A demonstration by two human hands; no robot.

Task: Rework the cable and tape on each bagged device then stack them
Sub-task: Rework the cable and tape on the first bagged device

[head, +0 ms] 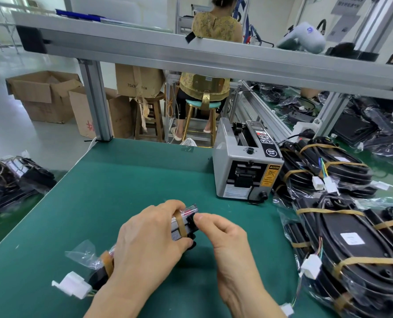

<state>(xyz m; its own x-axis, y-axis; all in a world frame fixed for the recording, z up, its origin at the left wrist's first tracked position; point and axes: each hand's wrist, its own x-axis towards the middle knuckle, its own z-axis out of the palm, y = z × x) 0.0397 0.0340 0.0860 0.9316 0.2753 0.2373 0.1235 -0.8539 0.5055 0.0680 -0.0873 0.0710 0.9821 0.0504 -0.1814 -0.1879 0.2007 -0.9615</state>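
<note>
A black bagged device (183, 226) lies on the green mat (112, 191) near the front edge, wrapped in clear plastic with brown tape bands across it. My left hand (149, 242) covers its middle, fingers curled over the far end. My right hand (223, 235) pinches the bag's far right end with thumb and forefinger. A white connector (72, 285) on thin wires sticks out at the device's near left end. Most of the device is hidden under my hands.
A grey tape dispenser (246, 166) stands at the mat's far right. Taped bagged devices are piled at the right (356, 260) and at the left edge (18, 177). An aluminium frame beam (190, 56) crosses overhead. A person sits on a stool (202, 106) beyond the bench.
</note>
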